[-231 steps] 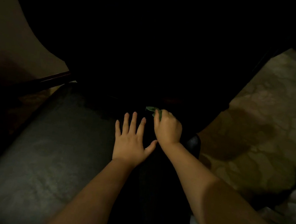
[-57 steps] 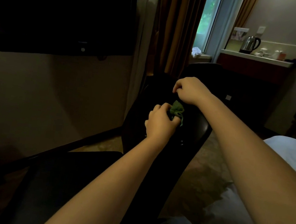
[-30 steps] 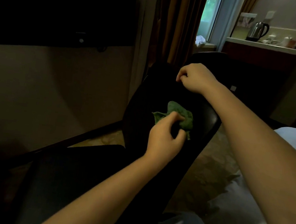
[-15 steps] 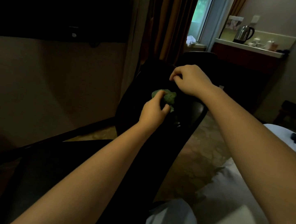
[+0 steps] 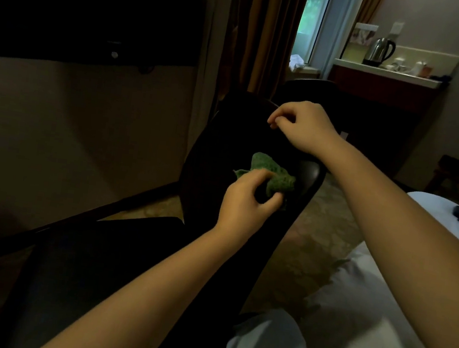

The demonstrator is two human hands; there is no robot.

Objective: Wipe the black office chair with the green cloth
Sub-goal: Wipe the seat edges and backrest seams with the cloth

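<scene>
1. Black office chair (image 5: 220, 149): largest item, centre of view. The backrest leans away towards the window and the seat is in deep shadow at lower left. Wiping is under way on the upper backrest, by my judgement; the seat and lower back cannot be read for progress.
2. Bed (image 5: 377, 324): white cover, lower right, beside the chair.
3. Counter (image 5: 353, 64): far wall, carrying a kettle (image 5: 380, 52) and small cups, well apart from the work.
4. Right hand (image 5: 304, 125): at the backrest's top edge, fingers curled. Whether its grip closes on the rim is lost in the dark, so I cannot tell.
5. Left hand (image 5: 248, 202): grip clamped on the cloth, thumb and fingertips pinching it.
6. Green cloth (image 5: 275, 174): bunched and pressed against the backrest face, just below the right hand.

Next move, as judged: flatten the cloth for fuller contact and draw it down or across the backrest, keeping the chair steadied against tipping or swivelling.
</scene>
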